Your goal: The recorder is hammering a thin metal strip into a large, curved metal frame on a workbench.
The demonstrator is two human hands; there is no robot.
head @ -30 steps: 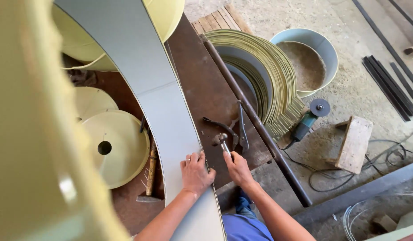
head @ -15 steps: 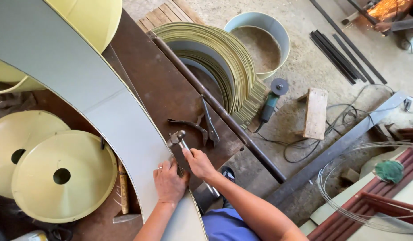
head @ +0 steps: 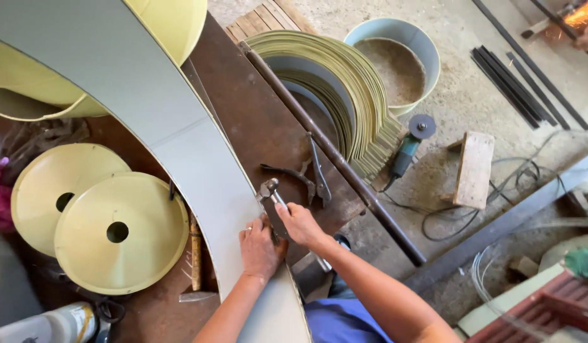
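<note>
Hands (head: 280,236) closer together than a moment earlier, left pressed flat on curved metal strip (head: 198,165), right clenched around hammer (head: 273,194) beside it.

Bare brown bench top (head: 243,108) lies free beyond the hammer (head: 271,192); pliers (head: 306,174) and a long pipe (head: 335,155) block the right

Sheet-metal strip (head: 198,171) under my hands: smooth, matt grey. Workbench (head: 256,121), twelve o'clock: rusty, rough steel. Hammer (head: 270,190): worn metal.
</note>
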